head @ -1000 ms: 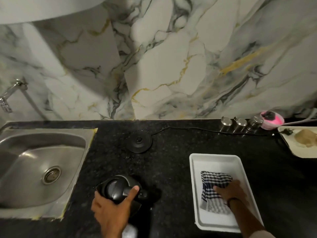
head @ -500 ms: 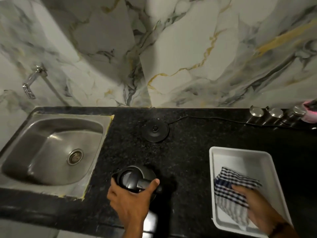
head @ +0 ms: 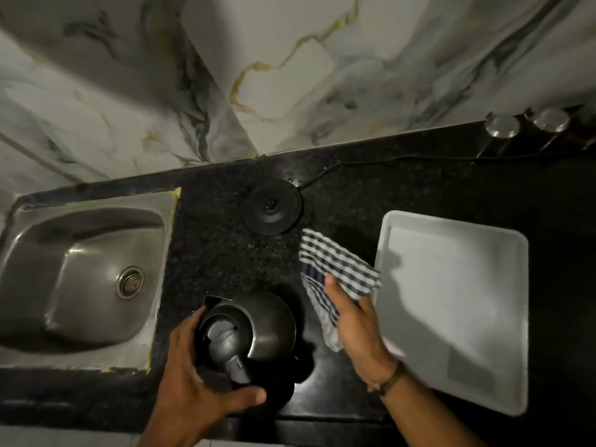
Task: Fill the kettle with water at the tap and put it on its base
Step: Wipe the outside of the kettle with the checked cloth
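The black kettle [head: 254, 330] stands on the dark counter near its front edge, lid shut. My left hand [head: 193, 388] is wrapped around its handle side from below. My right hand [head: 358, 333] holds a blue-and-white checked cloth [head: 335, 262] just right of the kettle, above the counter. The round black kettle base [head: 272, 206] lies behind the kettle, near the wall, with its cord running right. The steel sink [head: 80, 272] is at the left. The tap is out of view.
A white tray [head: 458, 304] lies on the counter at the right. Steel canisters [head: 503, 127] stand at the back right by the marble wall. The counter's front edge runs just below the kettle.
My right hand has lifted the checked cloth out of the white tray and carried it left, next to the kettle. The view has tilted further down and the left hand stays on the kettle.
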